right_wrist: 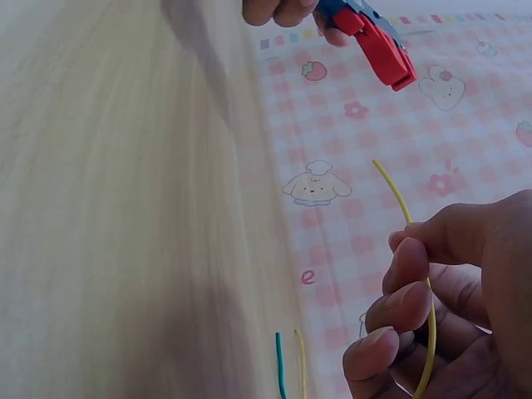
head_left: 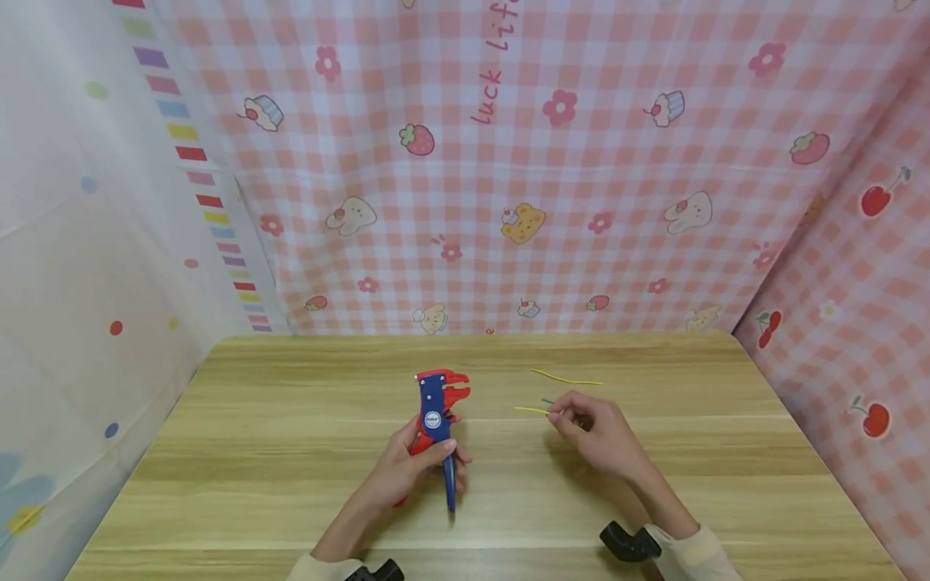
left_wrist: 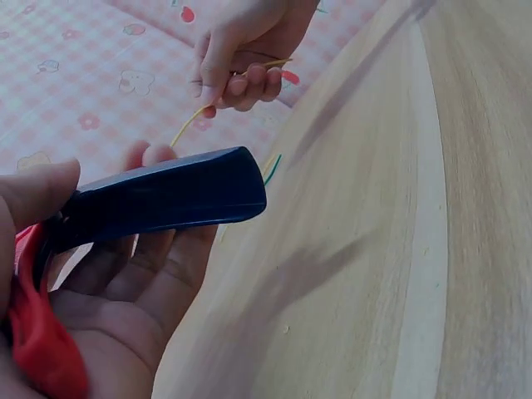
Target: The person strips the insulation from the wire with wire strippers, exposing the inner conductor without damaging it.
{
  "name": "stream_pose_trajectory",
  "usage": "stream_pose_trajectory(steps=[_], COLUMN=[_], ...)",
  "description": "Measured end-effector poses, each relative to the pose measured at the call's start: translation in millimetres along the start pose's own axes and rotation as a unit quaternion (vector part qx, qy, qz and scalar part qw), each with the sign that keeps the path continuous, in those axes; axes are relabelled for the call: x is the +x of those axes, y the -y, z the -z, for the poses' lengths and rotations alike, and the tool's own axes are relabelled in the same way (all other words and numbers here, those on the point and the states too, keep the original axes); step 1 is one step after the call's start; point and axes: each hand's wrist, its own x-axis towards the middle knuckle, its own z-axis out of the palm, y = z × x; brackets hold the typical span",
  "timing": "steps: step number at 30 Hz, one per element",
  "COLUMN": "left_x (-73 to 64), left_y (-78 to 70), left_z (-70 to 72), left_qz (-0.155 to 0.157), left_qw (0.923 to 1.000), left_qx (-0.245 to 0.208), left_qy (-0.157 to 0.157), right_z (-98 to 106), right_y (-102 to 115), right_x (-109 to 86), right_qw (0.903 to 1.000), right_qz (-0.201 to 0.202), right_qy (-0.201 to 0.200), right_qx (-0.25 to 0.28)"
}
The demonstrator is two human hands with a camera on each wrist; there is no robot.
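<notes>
In the head view, my left hand (head_left: 401,472) holds a blue and red wire stripper (head_left: 432,403) upright, thumb against its blue handle. That blue handle (left_wrist: 166,198) crosses the left wrist view, and the red handle (left_wrist: 46,349) lies against the palm. The stripper's red nose points right, its mouth unoccupied. To the right of it, my right hand (head_left: 601,436) pinches a yellow wire (head_left: 530,409) between thumb and index finger. One end of this wire (right_wrist: 395,189) sticks out past the fingertips toward the stripper; the rest runs back across the curled fingers.
A second yellow wire (head_left: 567,378) lies on the wooden table (head_left: 291,428) beyond my right hand. Beside it is a green wire (right_wrist: 280,366), mostly hidden by the hand in the head view. A pink checked cloth (head_left: 494,266) hangs behind the table's far edge.
</notes>
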Motion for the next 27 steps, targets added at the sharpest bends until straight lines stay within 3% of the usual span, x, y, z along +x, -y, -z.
stream_pose_trajectory(steps=[7, 13, 17, 27], left_x=[3.9, 5.2, 6.2, 8.7], left_y=[3.3, 1.4, -1.0, -4.6], left_z=[-4.6, -12.6, -17.5, -23.9], left_qz=[0.005, 0.02, 0.009, -0.037], left_qw=[0.9982, 0.9982, 0.9988, 0.9968], left_qx=[-0.036, -0.047, -0.043, -0.049], left_qy=[0.048, 0.032, 0.024, 0.05], right_z=[1, 1, 1, 5], right_y=[6, 11, 16, 28], right_x=[5.2, 7.9, 10.3, 17.2], right_qw=[1.0, 0.9998, 0.9998, 0.9994], right_qz=[0.001, 0.002, 0.001, -0.004], right_qy=[-0.005, -0.003, -0.004, -0.008], right_qx=[0.007, 0.021, 0.019, 0.034])
